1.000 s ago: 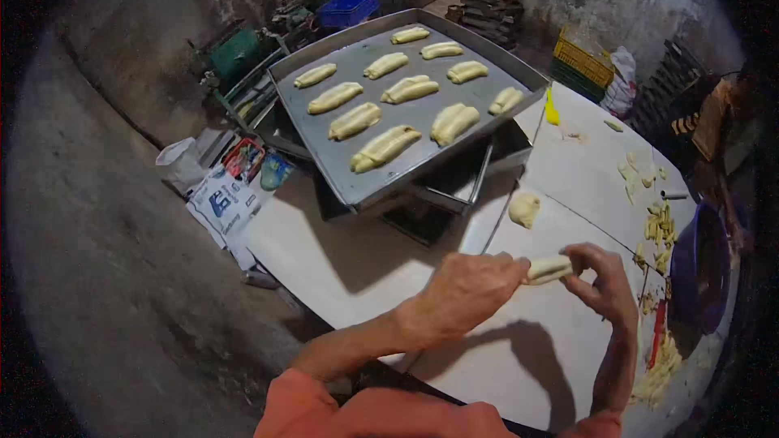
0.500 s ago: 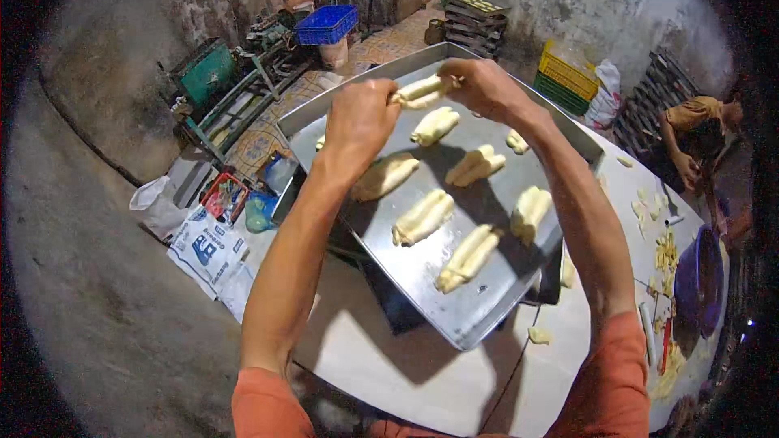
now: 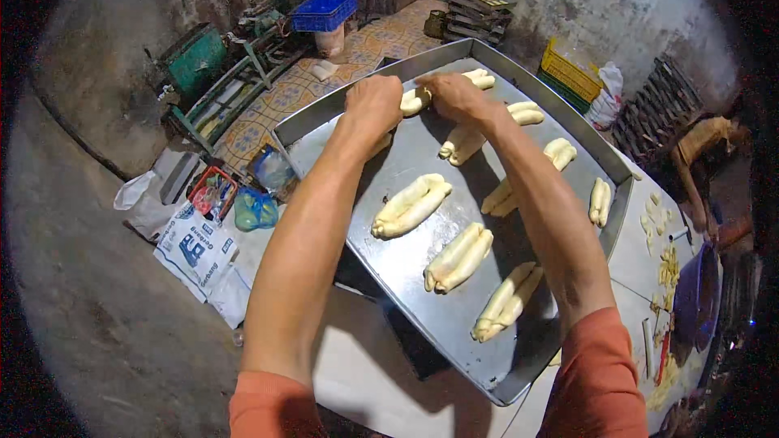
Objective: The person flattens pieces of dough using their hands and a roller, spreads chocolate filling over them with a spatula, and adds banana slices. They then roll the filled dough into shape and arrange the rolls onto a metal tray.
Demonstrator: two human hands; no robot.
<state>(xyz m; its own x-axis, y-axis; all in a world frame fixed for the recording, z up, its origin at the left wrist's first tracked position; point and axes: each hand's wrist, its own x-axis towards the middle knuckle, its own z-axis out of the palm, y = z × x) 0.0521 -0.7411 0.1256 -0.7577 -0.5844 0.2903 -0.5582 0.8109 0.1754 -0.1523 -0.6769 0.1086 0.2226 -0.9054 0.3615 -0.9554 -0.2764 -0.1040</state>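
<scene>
Both the left hand (image 3: pixel 373 103) and right hand (image 3: pixel 454 95) pinch one dough roll (image 3: pixel 415 100); best lowered gently, parallel to its neighbours on the tray (image 3: pixel 422 316).

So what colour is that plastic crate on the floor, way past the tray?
The crate is bright blue, seen best in the head view, beyond the grey metal tray.

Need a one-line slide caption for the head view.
Left hand and right hand hold a dough roll at the far end of a metal tray lined with shaped rolls.
</scene>
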